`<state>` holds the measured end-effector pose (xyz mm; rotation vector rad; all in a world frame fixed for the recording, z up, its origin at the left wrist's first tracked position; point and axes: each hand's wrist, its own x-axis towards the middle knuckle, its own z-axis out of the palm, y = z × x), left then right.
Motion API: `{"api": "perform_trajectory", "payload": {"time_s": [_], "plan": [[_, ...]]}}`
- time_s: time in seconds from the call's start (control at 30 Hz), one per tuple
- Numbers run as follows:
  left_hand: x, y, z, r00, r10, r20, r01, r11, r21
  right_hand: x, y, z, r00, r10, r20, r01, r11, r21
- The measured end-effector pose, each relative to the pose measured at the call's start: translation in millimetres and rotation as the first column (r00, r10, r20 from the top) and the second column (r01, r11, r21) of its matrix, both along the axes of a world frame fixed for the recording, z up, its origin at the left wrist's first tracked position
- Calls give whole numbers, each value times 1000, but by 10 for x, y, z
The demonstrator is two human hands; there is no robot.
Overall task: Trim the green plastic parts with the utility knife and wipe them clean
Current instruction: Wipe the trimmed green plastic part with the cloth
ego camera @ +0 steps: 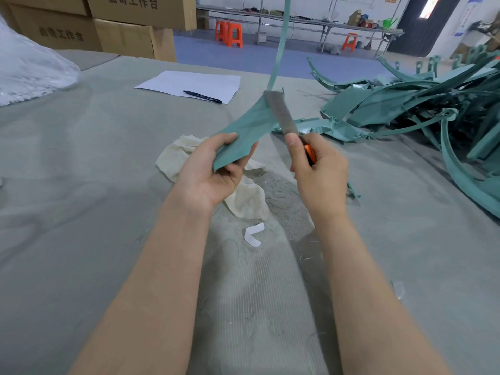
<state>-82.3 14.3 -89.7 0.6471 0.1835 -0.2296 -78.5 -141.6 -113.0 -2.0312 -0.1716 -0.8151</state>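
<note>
A grey felt-covered worktable point(81, 185) carries a heap of green plastic parts point(392, 104) right of a crumpled cream cloth point(249, 201). Above the cloth, the left hand point(211, 171) grips a long curved green plastic strip point(243, 128), thumb on top, fingers point(231, 173) curled beneath. The right hand point(319, 171) clasps an orange-handled utility knife point(282, 117), blurred blade against the strip.

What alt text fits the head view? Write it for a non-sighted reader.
A person's left hand holds a green plastic part above a table while the right hand grips an orange-handled utility knife at its edge. A pale cloth lies beneath; more green parts are piled to the right.
</note>
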Motion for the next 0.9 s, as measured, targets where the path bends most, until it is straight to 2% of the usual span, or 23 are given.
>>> {"api": "perform_trajectory", "payload": {"time_s": [0.5, 0.9], "plan": [[14, 46, -3, 999, 48, -9, -48, 997, -63, -20, 43, 13, 966, 224, -127, -226, 974, 2], [51, 71, -3, 1000, 6, -28, -10, 991, -137, -50, 66, 26, 882, 414, -226, -414, 909, 46]]}}
